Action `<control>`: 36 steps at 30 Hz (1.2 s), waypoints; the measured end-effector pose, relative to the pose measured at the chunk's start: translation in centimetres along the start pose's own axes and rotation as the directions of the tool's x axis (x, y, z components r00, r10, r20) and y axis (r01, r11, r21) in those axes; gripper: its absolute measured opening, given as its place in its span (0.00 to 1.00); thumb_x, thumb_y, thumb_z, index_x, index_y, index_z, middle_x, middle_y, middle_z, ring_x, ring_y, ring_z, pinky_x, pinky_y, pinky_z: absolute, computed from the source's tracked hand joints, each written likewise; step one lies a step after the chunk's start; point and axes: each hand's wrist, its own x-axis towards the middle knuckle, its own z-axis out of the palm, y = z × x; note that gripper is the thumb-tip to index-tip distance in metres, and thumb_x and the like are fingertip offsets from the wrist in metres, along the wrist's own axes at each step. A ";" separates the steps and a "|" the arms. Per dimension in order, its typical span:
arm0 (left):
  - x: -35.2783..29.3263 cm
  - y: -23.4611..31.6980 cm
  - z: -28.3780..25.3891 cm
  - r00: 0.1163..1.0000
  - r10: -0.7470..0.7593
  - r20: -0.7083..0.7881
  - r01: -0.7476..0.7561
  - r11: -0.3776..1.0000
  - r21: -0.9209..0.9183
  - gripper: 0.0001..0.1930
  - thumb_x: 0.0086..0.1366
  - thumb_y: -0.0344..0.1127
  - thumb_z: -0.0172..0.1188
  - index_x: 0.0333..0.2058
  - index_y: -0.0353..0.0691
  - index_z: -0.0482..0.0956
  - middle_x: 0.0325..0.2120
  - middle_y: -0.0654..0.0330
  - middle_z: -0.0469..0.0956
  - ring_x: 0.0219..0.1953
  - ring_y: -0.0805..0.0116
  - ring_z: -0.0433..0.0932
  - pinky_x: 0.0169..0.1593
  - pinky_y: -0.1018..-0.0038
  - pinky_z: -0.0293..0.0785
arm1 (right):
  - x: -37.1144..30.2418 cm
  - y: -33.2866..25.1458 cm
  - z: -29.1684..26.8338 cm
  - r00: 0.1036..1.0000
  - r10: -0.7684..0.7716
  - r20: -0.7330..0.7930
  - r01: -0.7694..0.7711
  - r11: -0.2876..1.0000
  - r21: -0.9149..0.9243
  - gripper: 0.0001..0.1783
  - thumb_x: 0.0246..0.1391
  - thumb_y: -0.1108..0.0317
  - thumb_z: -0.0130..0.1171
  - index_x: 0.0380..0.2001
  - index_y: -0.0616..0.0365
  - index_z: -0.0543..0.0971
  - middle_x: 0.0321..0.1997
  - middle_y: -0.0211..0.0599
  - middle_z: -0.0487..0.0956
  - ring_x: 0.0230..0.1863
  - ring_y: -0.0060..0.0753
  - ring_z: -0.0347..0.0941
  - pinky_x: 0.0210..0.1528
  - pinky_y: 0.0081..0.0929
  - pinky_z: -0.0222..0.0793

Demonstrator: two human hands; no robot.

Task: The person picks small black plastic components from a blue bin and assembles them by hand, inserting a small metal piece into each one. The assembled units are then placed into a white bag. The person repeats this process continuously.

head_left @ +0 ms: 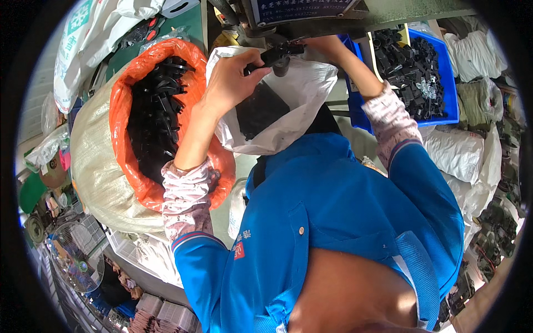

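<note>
While left hand (230, 77) grips black part (276, 56)

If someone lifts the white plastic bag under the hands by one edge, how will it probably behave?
The white plastic bag looks thin and wrinkled, so it would likely sag rather than keep its shape. The black parts piled inside probably make it bottom-heavy. Its mouth gapes open, so the parts might spill if it tilts.

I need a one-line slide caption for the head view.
Left hand and right hand hold a black plastic part above a white bag.
</note>
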 end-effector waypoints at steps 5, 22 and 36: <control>-0.3 -0.7 0.1 0.996 0.069 -0.052 -0.065 0.995 0.077 0.09 0.58 0.35 0.66 0.33 0.38 0.78 0.17 0.56 0.74 0.18 0.65 0.73 0.26 0.70 0.67 | 2.0 -1.2 2.0 0.954 -0.050 -0.297 -0.037 0.960 -0.278 0.21 0.52 0.63 0.60 0.51 0.51 0.77 0.53 0.43 0.78 0.56 0.45 0.72 0.57 0.40 0.67; -5.0 -4.4 -2.6 0.953 0.238 -0.188 -0.178 0.942 0.286 0.23 0.55 0.40 0.69 0.47 0.38 0.75 0.42 0.49 0.80 0.43 0.50 0.80 0.47 0.63 0.76 | 2.7 2.9 7.2 0.957 0.238 -0.165 -0.280 0.906 -0.319 0.29 0.49 0.52 0.63 0.56 0.45 0.76 0.61 0.50 0.71 0.61 0.57 0.66 0.62 0.52 0.60; -5.3 -26.4 -9.6 0.921 -0.048 -0.387 0.313 0.684 0.659 0.15 0.63 0.28 0.51 0.46 0.42 0.80 0.52 0.50 0.76 0.45 0.50 0.80 0.49 0.60 0.77 | -0.4 8.9 9.3 0.907 0.076 -0.413 -0.236 0.906 -0.351 0.16 0.47 0.71 0.56 0.42 0.53 0.80 0.42 0.47 0.80 0.44 0.54 0.76 0.47 0.46 0.71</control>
